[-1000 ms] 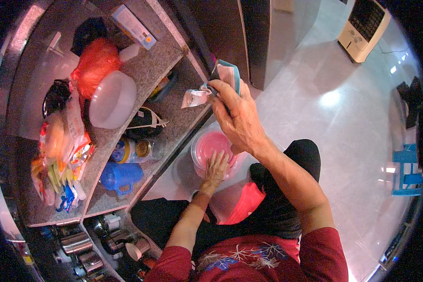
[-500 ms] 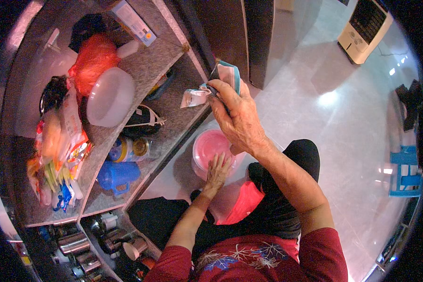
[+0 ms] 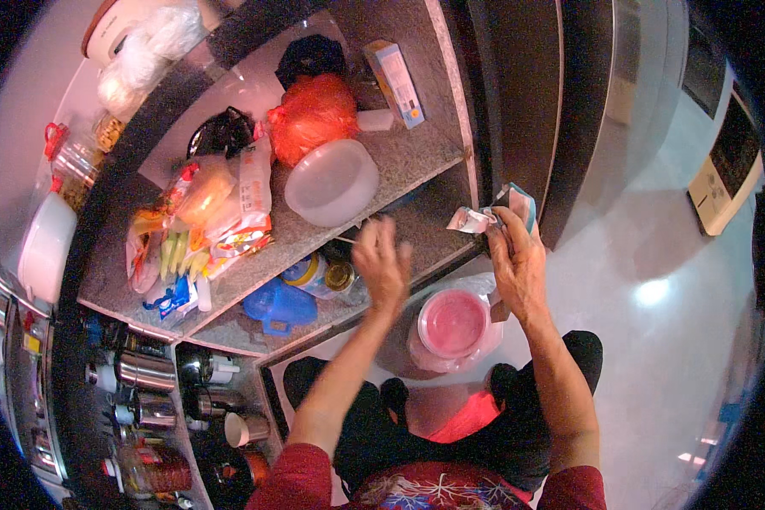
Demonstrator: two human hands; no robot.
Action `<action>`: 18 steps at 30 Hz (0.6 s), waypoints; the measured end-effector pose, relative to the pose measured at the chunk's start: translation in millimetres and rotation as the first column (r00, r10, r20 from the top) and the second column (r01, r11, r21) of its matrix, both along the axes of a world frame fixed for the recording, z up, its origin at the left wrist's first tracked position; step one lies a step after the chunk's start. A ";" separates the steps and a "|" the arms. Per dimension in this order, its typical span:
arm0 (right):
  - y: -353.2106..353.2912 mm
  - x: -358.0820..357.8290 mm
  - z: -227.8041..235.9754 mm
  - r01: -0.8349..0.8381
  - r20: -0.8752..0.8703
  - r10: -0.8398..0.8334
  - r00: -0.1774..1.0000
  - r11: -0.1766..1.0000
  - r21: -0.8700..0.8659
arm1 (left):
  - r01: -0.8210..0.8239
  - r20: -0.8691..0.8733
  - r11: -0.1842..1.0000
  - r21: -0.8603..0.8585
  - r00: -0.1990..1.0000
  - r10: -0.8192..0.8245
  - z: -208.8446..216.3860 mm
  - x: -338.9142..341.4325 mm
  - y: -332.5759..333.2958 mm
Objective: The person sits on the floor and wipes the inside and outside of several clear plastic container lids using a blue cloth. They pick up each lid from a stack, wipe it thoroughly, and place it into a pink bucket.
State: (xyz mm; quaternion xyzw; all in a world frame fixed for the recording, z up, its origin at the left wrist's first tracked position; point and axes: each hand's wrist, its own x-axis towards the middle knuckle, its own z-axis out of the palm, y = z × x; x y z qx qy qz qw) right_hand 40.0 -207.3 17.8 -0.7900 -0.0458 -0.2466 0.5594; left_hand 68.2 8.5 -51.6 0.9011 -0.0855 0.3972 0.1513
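Observation:
My right hand [image 3: 518, 268] pinches a crumpled, partly folded packet [image 3: 524, 204], white and teal, at the front edge of the lower shelf. My left hand [image 3: 382, 268] is raised before that shelf, slightly blurred, fingers stretched out and nothing visible in them. Closest to it are a jar with a gold lid [image 3: 340, 275] and a blue plastic jug [image 3: 280, 308]. Below, between my hands, a round tub with a pink top [image 3: 455, 325] stands on the floor, clear plastic around it.
On the upper shelf [image 3: 399, 191] are a translucent white bowl [image 3: 331, 183], a red plastic bag [image 3: 314, 119], a small box [image 3: 394, 82] and several food packets [image 3: 251, 195]. Steel containers [image 3: 147, 371] fill the lower left compartment. An air cooler [image 3: 729, 166] stands far right.
My left hand has lifted off the tub's pink top and moved up and left toward the lower shelf. My right hand still holds the packet. The view has turned toward the shelves.

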 end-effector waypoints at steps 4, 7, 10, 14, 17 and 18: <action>2.4 1.0 -2.9 -0.002 0.034 0.002 0.999 1.000 -0.021 | -0.159 0.061 0.970 0.186 0.987 0.150 74.1 33.3 64.9; -0.7 -1.2 1.0 -0.022 0.017 0.023 1.000 1.000 -0.019 | -0.055 -0.122 0.920 0.389 0.986 0.111 93.1 47.0 91.1; -0.5 -3.0 3.4 -0.031 0.013 0.032 0.999 0.999 -0.007 | 0.043 -0.191 0.887 0.459 0.980 0.051 105.4 55.2 95.3; 2.3 -4.3 6.4 -0.023 0.028 0.023 0.999 1.000 -0.009 | 0.150 -0.385 0.884 0.443 0.922 0.037 116.7 63.1 104.6; 2.1 -1.4 2.9 0.026 0.102 -0.019 0.995 0.997 -0.067 | 0.201 -0.414 0.916 0.347 0.909 -0.043 124.6 70.3 112.9; 2.1 -0.5 1.9 0.052 0.136 -0.040 0.990 0.995 -0.086 | 0.207 -0.399 0.916 0.343 0.915 -0.058 127.5 72.5 115.5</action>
